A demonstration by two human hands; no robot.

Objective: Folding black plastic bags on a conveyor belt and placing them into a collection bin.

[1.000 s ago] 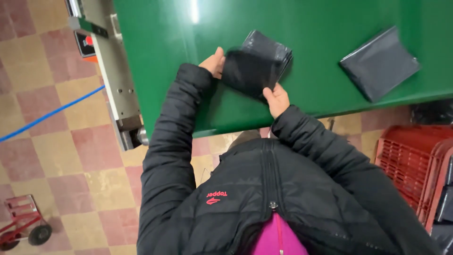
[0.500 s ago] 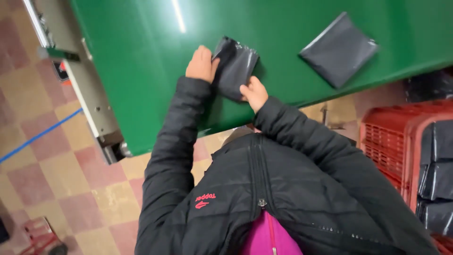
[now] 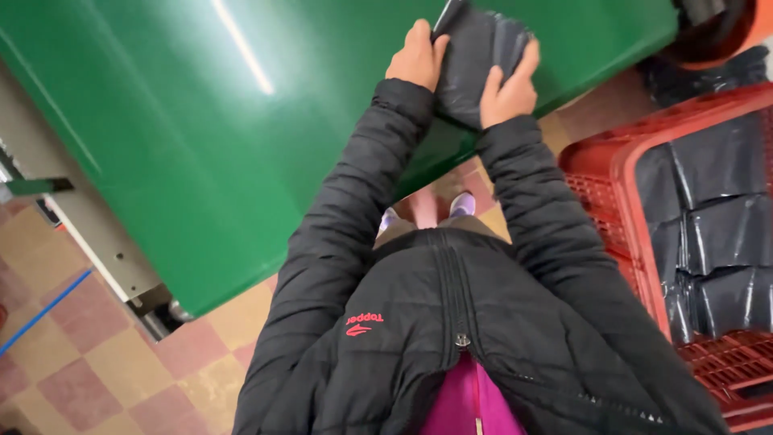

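Left hand point(image 3: 417, 56) fingers curled on black plastic package point(image 3: 475, 60), right hand point(image 3: 509, 87) fingers gripping its other side. Package at near edge of green conveyor surface point(image 3: 241, 121). Red crate point(image 3: 612, 169) with more black packages point(image 3: 717, 234) on floor, right.

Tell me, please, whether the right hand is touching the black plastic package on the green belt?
Touching: the head view shows the right hand gripping the black package, fingers pressed onto its surface.

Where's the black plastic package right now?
In the head view, the black plastic package is at the top centre, gripped between the left hand and right hand, over the green table's near edge.
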